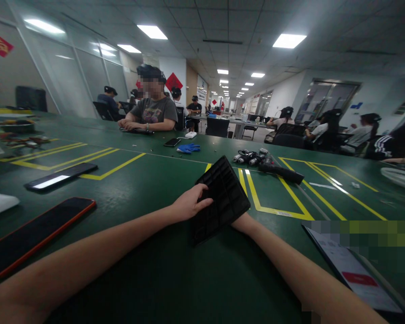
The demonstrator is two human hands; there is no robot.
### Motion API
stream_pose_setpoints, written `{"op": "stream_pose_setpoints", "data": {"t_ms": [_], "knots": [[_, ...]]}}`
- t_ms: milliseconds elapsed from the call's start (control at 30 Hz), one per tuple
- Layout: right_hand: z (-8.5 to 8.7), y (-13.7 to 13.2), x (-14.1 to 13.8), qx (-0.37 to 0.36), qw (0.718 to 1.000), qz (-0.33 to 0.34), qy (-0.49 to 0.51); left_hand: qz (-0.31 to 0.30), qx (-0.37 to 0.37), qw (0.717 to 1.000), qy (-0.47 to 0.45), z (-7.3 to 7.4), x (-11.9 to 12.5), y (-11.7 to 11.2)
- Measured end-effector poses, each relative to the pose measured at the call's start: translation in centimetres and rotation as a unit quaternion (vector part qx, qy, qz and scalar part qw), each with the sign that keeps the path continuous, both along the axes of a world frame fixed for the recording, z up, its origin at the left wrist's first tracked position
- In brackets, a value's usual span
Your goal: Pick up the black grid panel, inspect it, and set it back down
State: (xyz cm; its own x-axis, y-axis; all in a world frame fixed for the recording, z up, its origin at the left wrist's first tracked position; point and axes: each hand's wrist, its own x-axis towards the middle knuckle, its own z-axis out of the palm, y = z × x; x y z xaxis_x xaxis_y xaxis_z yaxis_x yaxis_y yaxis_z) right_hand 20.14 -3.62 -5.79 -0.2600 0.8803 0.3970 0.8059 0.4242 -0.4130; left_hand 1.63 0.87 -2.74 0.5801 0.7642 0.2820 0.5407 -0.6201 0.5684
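Note:
A black tray (224, 193) divided into small compartments is held tilted above the green table, and no contents can be made out in it. My left hand (189, 203) grips its left side, with thumb and forefinger showing on the front face. Behind the lower right edge of the tray is my right hand (243, 223); its fingers are hidden by the tray, and it appears to hold it from the back.
On the green table (148, 279) lie a phone with an orange edge (43, 231), a dark phone (62, 176), a tablet (354, 270), blue gloves (188, 148) and a pile of black and silver devices (252, 157). A person (155, 103) sits across the table.

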Motion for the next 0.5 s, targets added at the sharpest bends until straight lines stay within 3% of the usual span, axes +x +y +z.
{"op": "stream_pose_setpoints", "data": {"t_ms": [67,200,267,500], "knots": [[0.2,0.0,-0.2,0.002,1.0,-0.009,-0.009,0.051,-0.096,0.991,-0.081,0.4,-0.3,0.6],[0.4,-0.1,0.2,-0.012,1.0,0.016,-0.021,0.129,-0.308,0.919,-0.211,1.1,-1.5,1.8],[0.2,-0.1,0.4,-0.019,0.999,0.029,-0.014,0.118,-0.35,0.903,-0.22,1.3,-2.1,2.1],[-0.8,0.4,0.6,0.031,0.998,0.047,-0.011,0.026,-0.399,0.903,-0.156,2.2,-2.7,1.8]]}}
